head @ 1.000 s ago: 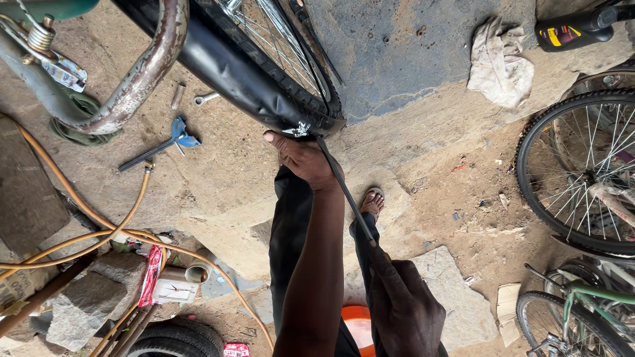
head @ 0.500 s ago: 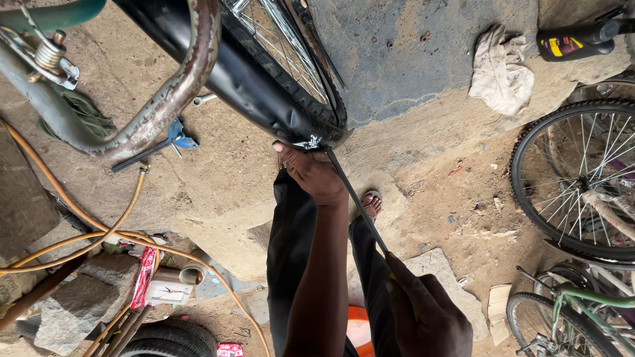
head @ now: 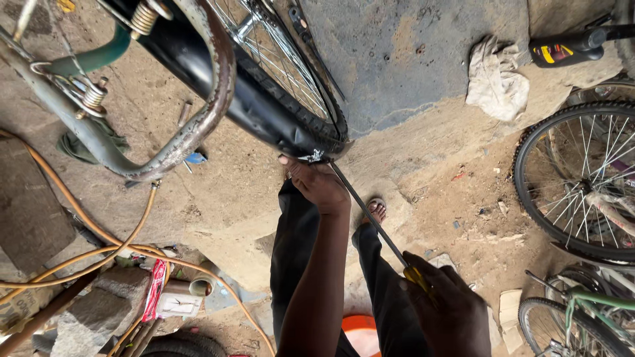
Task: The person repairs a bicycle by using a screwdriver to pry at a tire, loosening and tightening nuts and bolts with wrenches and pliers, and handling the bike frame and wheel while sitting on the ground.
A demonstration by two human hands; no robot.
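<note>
Up front, the left hand (head: 321,185) grips the tyre (head: 278,122); the right hand (head: 450,311) clasps a screwdriver (head: 370,218). Left of both, a red-white packet (head: 156,291) lies flat.

Red wrapper (head: 157,289): we see it, long and thin, on the ground by the stone.
White box (head: 180,305): flat, just beside it.
</note>
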